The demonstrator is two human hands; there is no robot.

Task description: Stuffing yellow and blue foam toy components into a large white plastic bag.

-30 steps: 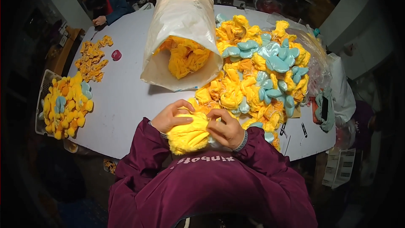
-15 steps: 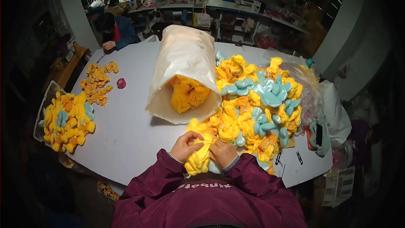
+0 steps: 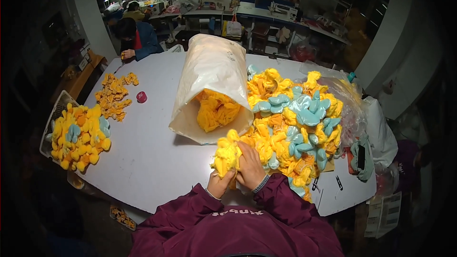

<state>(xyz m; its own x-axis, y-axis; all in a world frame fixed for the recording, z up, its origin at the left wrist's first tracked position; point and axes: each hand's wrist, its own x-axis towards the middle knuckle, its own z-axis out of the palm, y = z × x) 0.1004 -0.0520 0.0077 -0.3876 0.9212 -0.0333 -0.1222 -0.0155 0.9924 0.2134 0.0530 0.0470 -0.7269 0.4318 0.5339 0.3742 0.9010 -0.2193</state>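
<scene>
A yellow plush piece [image 3: 225, 156], soft and crumpled, is held up between my two hands over the near part of the table. My left hand [image 3: 220, 183] grips it from below, thumb raised along its side. The fingers of my right hand [image 3: 251, 167] wrap its right side, partly hidden behind the cloth. Just beyond, a big white sack [image 3: 209, 66] lies with its mouth toward me and yellow-orange fabric [image 3: 216, 109] inside. A heap of yellow plush pieces [image 3: 273, 138] with shiny light-blue parts [image 3: 309, 109] spreads right of the sack, close to my right hand.
At left stand a basket [image 3: 45, 150] of finished-looking yellow plush pieces, a small orange pile [image 3: 114, 97] and a pink round thing [image 3: 141, 97]. Small dark tools [image 3: 339, 182] lie near the right edge. Another person [image 3: 138, 40] sits at the far left corner.
The yellow piece has been lifted and turned more upright. My left hand has dropped beneath it, and my right hand has come up along its right side.
</scene>
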